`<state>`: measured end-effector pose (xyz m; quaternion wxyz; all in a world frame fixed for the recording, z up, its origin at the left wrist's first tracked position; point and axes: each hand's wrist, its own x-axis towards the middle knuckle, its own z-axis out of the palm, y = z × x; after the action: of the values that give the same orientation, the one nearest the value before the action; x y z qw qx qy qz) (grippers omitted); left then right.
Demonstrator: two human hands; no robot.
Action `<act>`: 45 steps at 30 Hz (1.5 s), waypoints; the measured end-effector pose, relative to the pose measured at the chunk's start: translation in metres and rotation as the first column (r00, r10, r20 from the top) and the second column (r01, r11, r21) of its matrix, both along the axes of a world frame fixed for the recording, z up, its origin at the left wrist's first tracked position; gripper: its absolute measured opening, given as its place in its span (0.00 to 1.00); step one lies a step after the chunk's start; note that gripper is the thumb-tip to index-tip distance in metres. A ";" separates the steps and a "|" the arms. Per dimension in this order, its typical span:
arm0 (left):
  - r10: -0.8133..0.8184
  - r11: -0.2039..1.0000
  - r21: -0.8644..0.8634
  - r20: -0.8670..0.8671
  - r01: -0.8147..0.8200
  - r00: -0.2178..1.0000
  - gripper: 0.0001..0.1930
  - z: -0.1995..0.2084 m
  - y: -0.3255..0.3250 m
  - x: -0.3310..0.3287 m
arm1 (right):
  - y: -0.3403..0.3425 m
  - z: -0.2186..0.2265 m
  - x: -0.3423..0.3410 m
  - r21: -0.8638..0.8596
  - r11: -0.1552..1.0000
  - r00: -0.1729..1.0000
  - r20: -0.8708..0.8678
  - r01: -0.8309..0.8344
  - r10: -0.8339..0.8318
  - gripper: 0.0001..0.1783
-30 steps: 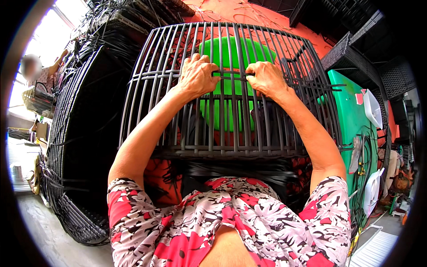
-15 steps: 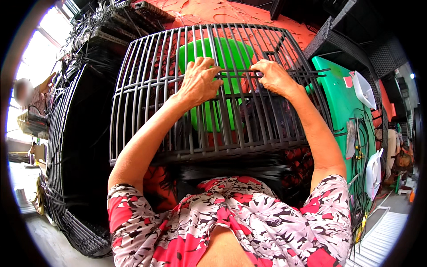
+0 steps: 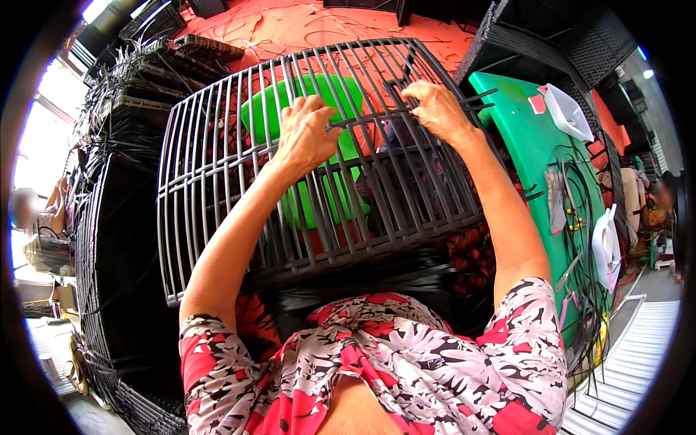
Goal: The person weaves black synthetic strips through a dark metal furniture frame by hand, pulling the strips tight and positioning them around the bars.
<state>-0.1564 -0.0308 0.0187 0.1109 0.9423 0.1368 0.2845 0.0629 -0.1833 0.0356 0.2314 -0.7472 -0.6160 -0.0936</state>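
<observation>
A large panel of dark grey rods (image 3: 250, 107), shaped like a crate side, lies tilted in front of me. Dark cross strands (image 3: 214, 167) are woven through the rods, and their loose ends (image 3: 484, 96) stick out on the right. My left hand (image 3: 308, 132) is closed over the strands near the panel's middle, fingers curled and partly hidden. My right hand (image 3: 440, 110) is closed on the strands farther right, thumb and fingers pinched together. Behind the rods shows a bright green plastic chair (image 3: 337, 93).
Stacked black woven frames (image 3: 90, 239) stand at my left. A green board (image 3: 518, 138) at my right carries white plastic trays (image 3: 569, 114), a grey glove (image 3: 554, 199) and loose black strands. Black woven furniture (image 3: 507, 47) is at the back right. Orange-red sheeting (image 3: 290, 25) lies beyond.
The panel now appears farther left and more tilted, its right side higher. My left hand has shifted slightly left; my right hand remains by the strands, nearer the panel's right side.
</observation>
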 end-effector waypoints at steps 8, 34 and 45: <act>0.007 0.999 -0.039 -0.126 -0.012 0.992 0.11 -0.008 -0.019 0.050 | -0.005 -0.028 0.016 -0.084 0.987 0.981 0.147 0.141 -0.127 0.10; 0.083 0.996 -0.043 0.032 -0.081 0.996 0.11 0.020 0.070 -0.137 | 0.012 0.029 -0.020 -0.071 0.997 0.997 0.071 -0.026 0.031 0.12; 0.495 0.868 0.103 -0.266 -0.486 0.827 0.22 -0.025 0.131 -0.254 | 0.195 -0.003 -0.244 -0.290 0.856 0.890 0.029 -0.429 0.456 0.16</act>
<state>-0.4103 0.0999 -0.0059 -0.0013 0.9080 0.3841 0.1674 -0.1815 0.0119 0.0324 0.1105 -0.6048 -0.7886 0.0126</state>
